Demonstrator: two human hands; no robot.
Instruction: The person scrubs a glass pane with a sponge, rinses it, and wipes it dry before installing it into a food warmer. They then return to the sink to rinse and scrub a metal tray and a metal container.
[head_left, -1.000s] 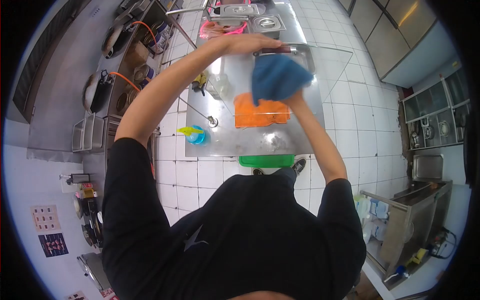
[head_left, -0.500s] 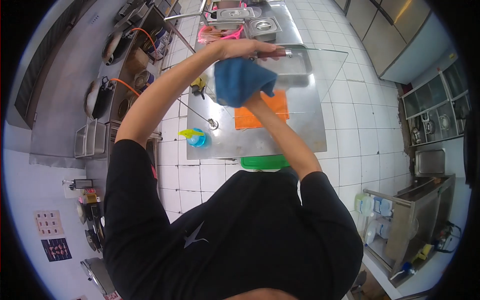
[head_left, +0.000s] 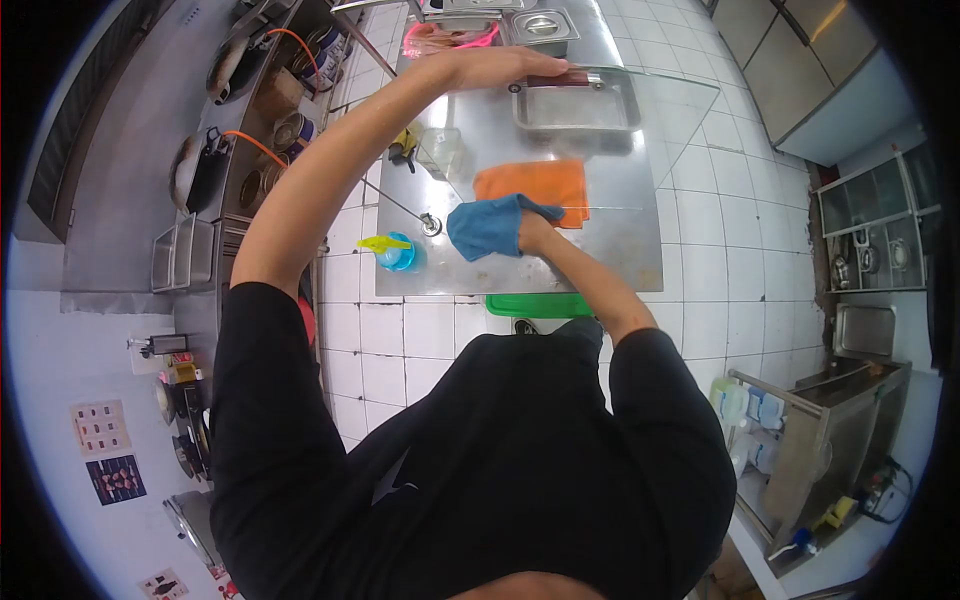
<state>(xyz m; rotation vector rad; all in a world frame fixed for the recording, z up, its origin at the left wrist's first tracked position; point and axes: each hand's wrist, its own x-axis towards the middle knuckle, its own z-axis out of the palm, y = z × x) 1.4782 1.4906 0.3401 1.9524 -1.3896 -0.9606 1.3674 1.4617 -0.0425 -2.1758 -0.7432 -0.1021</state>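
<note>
My left hand point(head_left: 505, 66) is at the far side of a clear glass panel point(head_left: 672, 130), its fingers closed at the panel's top edge by a reddish-brown handle point(head_left: 558, 80) with metal fittings. The panel stands tilted over the steel table point(head_left: 600, 262). In my right hand point(head_left: 536, 236) is a blue cloth point(head_left: 485, 228), bunched low near the panel's bottom edge; the cloth hides most of the fingers. Just beyond it an orange cloth point(head_left: 535, 180) lies on the table. A blue spray bottle point(head_left: 398, 254) with a yellow trigger stands to the left.
Behind the panel sits a shallow steel tray point(head_left: 590, 115). Farther back are a lidded steel pan point(head_left: 543, 30) and a pink basket point(head_left: 450, 40). A metal rod point(head_left: 395, 202) ends in a round foot near the bottle. A green bin point(head_left: 540, 305) is under the table's near edge.
My right hand has brought the blue cloth down the panel toward me, away from my left hand. The left hand keeps its hold at the handle. The view has shifted slightly.
</note>
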